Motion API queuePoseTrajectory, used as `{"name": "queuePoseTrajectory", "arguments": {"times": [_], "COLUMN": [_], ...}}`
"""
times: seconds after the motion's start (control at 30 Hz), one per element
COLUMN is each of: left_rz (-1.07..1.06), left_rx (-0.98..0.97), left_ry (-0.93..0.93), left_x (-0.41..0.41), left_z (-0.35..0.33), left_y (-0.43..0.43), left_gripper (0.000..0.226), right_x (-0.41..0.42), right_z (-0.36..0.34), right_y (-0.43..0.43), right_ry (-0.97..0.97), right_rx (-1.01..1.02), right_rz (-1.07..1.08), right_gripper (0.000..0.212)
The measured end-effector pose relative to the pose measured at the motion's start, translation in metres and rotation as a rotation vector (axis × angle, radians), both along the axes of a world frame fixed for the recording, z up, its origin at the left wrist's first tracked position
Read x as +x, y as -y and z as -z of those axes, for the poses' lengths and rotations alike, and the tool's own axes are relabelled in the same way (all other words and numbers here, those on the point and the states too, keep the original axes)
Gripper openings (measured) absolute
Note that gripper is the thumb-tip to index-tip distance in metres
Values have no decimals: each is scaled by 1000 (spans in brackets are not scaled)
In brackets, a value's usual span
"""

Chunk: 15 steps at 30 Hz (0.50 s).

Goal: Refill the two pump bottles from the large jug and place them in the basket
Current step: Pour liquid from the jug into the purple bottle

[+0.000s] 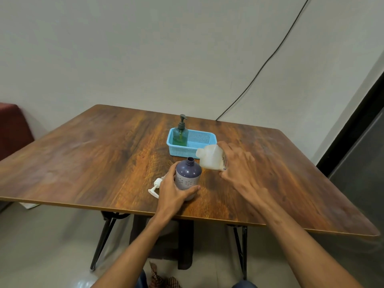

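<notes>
A purple bottle [188, 173] with a flower pattern stands near the table's front edge, its neck uncapped. My left hand [173, 189] grips its lower body. The white pump head [155, 187] lies on the table just left of that hand. My right hand [236, 163] holds the translucent white jug [211, 156], tipped to the left with its mouth just above and right of the bottle's neck. Behind them a light blue basket [204, 140] holds a green pump bottle [180, 134] with a dark pump, upright in its left end.
The wooden table [93, 159] stands against a pale wall. A black cable [270, 57] runs down the wall to the table's back edge. A red seat [12, 125] is at the far left and a dark panel at the far right.
</notes>
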State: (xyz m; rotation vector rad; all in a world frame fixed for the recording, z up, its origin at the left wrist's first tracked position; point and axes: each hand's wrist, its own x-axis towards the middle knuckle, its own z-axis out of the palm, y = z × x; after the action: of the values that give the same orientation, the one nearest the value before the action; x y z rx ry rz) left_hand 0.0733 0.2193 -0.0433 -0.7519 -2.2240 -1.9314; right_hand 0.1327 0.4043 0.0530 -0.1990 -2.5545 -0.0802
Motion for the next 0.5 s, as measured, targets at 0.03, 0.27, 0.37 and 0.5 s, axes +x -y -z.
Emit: {"name": "queuePoseTrajectory", "arguments": {"times": [0.03,0.27,0.37,0.5], "left_rz": [0,2,5,7], "left_rx": [1,6,6,10], "left_ry": [0,5,6,3], "left_x": [0,-2,-3,-3], "left_z": [0,3,3,3], "left_y": [0,0,0,1], "left_gripper": [78,77,77,77], "right_x": [-1,-2,-1,-1], "right_z": [0,-3,-4,-5], "right_y": [0,2,2,3], "right_ry": [5,30,37,41], "right_rx": [10,35,49,78], "right_rz": [4,-10,-10,-4], "right_gripper": [79,83,84,81]}}
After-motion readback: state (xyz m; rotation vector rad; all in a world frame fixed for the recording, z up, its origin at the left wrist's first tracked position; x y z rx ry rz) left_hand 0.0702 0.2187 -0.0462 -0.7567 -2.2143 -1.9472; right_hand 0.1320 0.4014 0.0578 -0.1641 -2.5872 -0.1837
